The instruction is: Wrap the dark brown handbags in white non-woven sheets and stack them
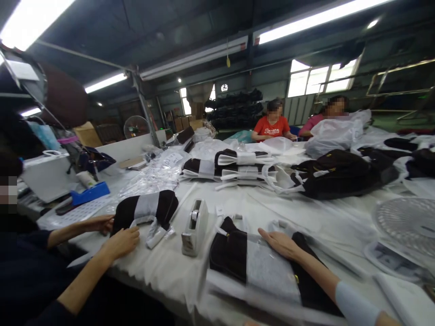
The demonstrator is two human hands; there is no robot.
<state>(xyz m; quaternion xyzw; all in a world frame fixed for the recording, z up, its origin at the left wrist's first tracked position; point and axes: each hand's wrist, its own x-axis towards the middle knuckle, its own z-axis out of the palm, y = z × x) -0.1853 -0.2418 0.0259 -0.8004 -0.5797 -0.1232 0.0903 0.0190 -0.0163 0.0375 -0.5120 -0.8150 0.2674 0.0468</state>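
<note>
My right hand, below a light blue sleeve, lies with fingers stretched out on the upper edge of a dark bag. A pale wrap goes around the bag's middle, and its handle is covered in white. A blurred white strip crosses in front of the bag. Of my left hand only a sliver of skin shows at the bottom edge; its fingers are hidden. Left of the bag stands a white tape dispenser.
At the left, a co-worker's two hands touch another wrapped dark bag. Stacked wrapped bags and loose dark bags lie farther back. A white fan stands right. Clear plastic bags and a blue dispenser lie left. Two people sit opposite.
</note>
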